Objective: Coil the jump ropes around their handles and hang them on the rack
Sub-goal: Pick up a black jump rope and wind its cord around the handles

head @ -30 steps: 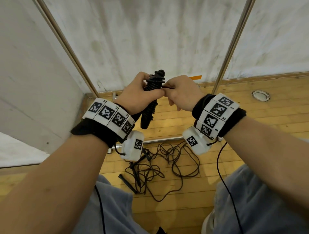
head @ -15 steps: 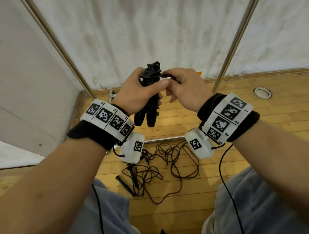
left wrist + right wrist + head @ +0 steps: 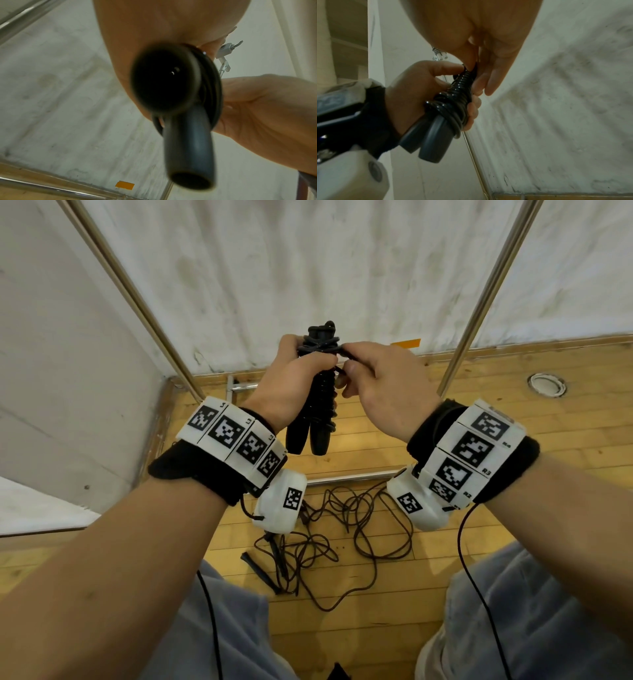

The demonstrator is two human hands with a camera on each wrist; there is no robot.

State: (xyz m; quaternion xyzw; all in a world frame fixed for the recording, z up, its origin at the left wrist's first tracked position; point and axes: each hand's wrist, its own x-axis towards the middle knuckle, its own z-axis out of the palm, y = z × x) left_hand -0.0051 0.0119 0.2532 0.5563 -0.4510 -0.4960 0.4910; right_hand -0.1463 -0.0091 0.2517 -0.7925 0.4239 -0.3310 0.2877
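My left hand (image 3: 297, 378) grips a black jump rope (image 3: 317, 405) by its two handles, held upright side by side with the cord coiled tightly round them. In the left wrist view the handle ends (image 3: 188, 155) point at the camera. My right hand (image 3: 380, 378) pinches the cord near the top of the coil (image 3: 464, 81) between thumb and forefinger. In the right wrist view the left hand (image 3: 423, 94) wraps the wound handles (image 3: 435, 140). A second black jump rope (image 3: 335, 529) lies loose and tangled on the wooden floor below my wrists.
Two slanting metal rack poles (image 3: 137, 302) (image 3: 486, 299) rise in front of a white wall. A low metal bar (image 3: 349, 477) of the rack base crosses the floor near the loose rope. A round floor fitting (image 3: 547, 385) sits at the right. My knees fill the bottom.
The coiled bundle has swung from tilted to upright and risen slightly. My right hand has shifted up to the top of the coil, still pinching the cord.
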